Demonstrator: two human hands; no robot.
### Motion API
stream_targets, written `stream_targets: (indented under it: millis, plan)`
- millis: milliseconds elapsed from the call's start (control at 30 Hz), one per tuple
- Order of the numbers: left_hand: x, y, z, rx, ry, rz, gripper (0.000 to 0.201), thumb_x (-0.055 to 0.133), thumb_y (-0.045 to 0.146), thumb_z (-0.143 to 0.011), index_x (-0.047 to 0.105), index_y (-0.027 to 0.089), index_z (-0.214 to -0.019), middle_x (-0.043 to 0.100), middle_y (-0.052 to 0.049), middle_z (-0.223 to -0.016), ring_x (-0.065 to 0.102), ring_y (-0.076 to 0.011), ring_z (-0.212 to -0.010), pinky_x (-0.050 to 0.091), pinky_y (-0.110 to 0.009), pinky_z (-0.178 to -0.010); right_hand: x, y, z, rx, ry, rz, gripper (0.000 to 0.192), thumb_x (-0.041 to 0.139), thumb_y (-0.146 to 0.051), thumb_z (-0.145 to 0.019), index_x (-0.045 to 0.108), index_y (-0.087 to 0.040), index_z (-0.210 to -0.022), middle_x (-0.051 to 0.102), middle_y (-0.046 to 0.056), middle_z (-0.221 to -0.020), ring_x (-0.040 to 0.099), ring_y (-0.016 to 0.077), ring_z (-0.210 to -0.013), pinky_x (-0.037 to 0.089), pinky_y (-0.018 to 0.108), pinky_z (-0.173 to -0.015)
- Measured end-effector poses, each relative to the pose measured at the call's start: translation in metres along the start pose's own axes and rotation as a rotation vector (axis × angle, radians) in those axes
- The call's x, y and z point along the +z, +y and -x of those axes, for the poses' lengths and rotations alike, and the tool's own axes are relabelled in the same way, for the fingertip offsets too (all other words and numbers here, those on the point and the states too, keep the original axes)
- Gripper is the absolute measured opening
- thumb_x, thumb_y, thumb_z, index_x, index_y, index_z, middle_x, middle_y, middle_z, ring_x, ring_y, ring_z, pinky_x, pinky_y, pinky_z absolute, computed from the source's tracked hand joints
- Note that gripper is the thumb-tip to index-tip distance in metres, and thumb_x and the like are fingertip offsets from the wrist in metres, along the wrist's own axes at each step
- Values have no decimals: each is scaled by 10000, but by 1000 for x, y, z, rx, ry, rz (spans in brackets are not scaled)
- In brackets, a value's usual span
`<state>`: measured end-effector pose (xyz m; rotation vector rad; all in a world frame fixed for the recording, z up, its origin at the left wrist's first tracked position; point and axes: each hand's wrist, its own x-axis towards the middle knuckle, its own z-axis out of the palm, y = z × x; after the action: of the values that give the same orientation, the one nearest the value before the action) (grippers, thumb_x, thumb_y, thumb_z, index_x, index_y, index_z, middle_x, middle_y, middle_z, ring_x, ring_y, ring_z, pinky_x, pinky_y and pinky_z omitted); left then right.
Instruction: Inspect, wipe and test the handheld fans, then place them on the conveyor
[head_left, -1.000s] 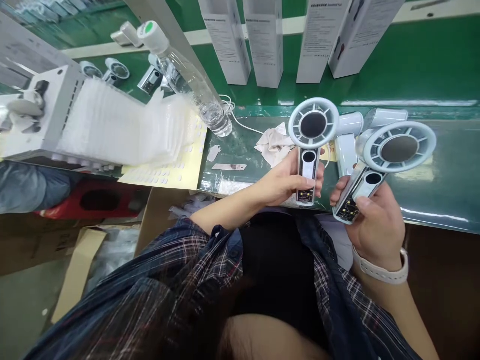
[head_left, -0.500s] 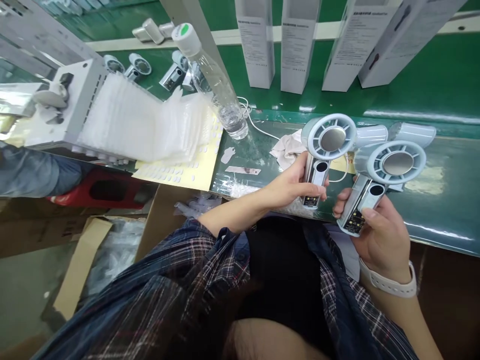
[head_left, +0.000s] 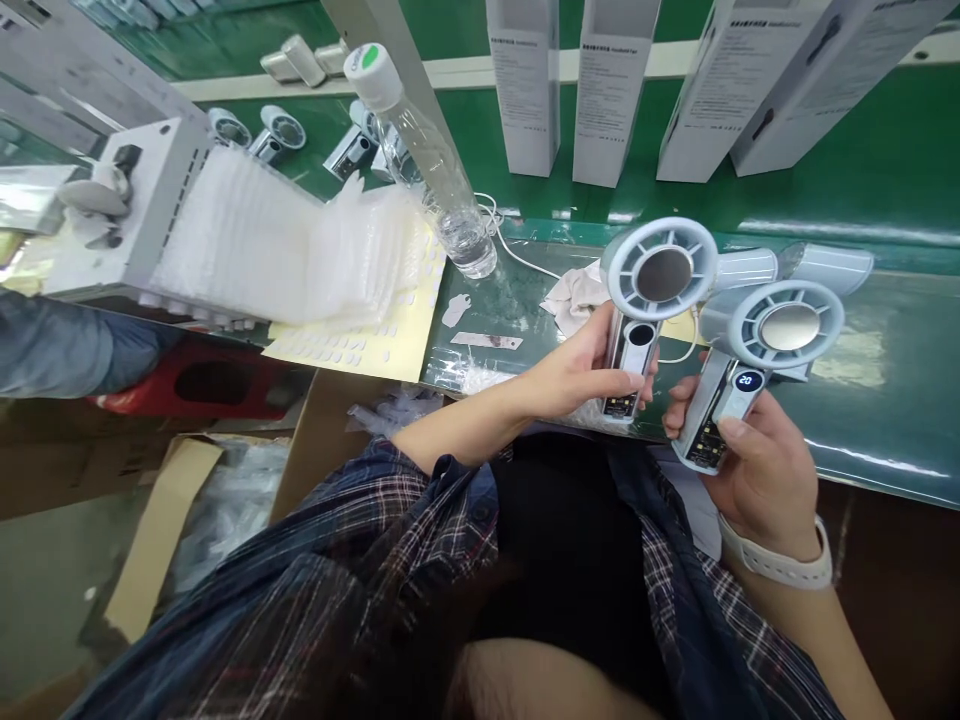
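My left hand (head_left: 592, 365) is wrapped round the handle of a light-blue handheld fan (head_left: 637, 340), its thumb lying across the front below a dark round display. A second handheld fan (head_left: 739, 400) of the same kind is gripped in my right hand (head_left: 772, 460), the thumb pressed on its front. Its round display shows a lit "20". Both fans stand upright with their ringed heads facing up toward me, and each has a bare circuit section low on the handle. Behind them more light-blue fans (head_left: 825, 270) lie on the green bench, partly hidden.
A clear bottle (head_left: 450, 190) with a white cap stands beside stacked white bubble sleeves (head_left: 300, 250) on a yellow sticker sheet (head_left: 420, 350). A blade (head_left: 486, 341) and a crumpled cloth (head_left: 577, 300) lie on the bench. Several white boxes (head_left: 611, 110) stand behind. At far left is another person's sleeve (head_left: 67, 345).
The display on the fan in my right hand has gone from dark to a lit "20". Both hands keep their grip and have barely moved.
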<state>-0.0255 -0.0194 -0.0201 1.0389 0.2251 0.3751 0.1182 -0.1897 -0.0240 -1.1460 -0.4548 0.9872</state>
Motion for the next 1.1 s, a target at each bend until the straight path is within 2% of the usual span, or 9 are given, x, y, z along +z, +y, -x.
stream_targets:
  millis: [133,267,333,400,467,700,900,1033,1100]
  plan:
    - [-3,-7,-4,-4,23,-46,634,910,467,-829,440,246,-1191,651,15,-1008,698,-176,-807,577,-395,-808,3,3,-1,12,51,5,336,954,-417,-798,829,-236,-1051,824,56,-1003,735,174,-720,641,286,-633]
    - [-2,-9,-4,-28,134,-66,623,866,585,-851,449,250,-1171,639,40,-897,664,-172,-759,566,-392,-797,8,3,-1,1,169,10,328,877,-404,-776,821,-229,-1048,780,38,-849,675,180,-604,580,293,-520]
    - [-2,-7,-3,-37,100,-41,618,868,580,-856,454,250,-1173,648,34,-928,672,-171,-757,578,-391,-783,10,2,0,0,166,27,336,878,-424,-770,810,-230,-1035,774,43,-844,668,186,-600,577,303,-514]
    - [-3,-5,-2,-60,-15,-59,648,895,573,-848,466,247,-1208,665,24,-928,692,-186,-758,580,-390,-763,11,1,1,1,118,39,355,882,-453,-789,799,-229,-1052,776,57,-873,678,192,-626,586,311,-527]
    - [-4,-5,-4,-58,-75,-108,678,916,591,-839,473,253,-1224,674,24,-877,695,-197,-745,569,-382,-744,12,1,1,-22,110,43,334,860,-445,-821,787,-224,-1060,765,59,-868,670,187,-623,577,305,-522]
    - [-4,-16,-10,-41,-68,-107,688,916,625,-858,493,257,-1258,709,-9,-986,728,-206,-827,600,-406,-839,14,4,-2,11,177,26,273,851,-455,-785,771,-247,-944,772,42,-864,674,198,-640,581,314,-535]
    - [-6,-18,-9,-30,-41,-99,667,865,640,-899,496,251,-1295,696,0,-921,717,-211,-797,587,-416,-835,12,3,0,20,195,-7,357,848,-428,-775,798,-218,-1059,767,52,-851,667,194,-625,571,314,-528]
    - [-5,-16,-9,-63,-48,-123,725,860,692,-875,516,259,-1343,698,-9,-920,742,-245,-838,600,-465,-893,13,3,-1,9,208,6,348,847,-428,-765,807,-222,-1043,766,59,-860,661,208,-654,565,338,-548]
    - [-4,-15,-10,-52,-29,-112,706,874,691,-856,516,259,-1285,689,-1,-907,735,-237,-806,599,-466,-888,13,4,-1,-1,232,14,323,833,-411,-766,806,-230,-1033,764,52,-855,654,208,-654,558,340,-548]
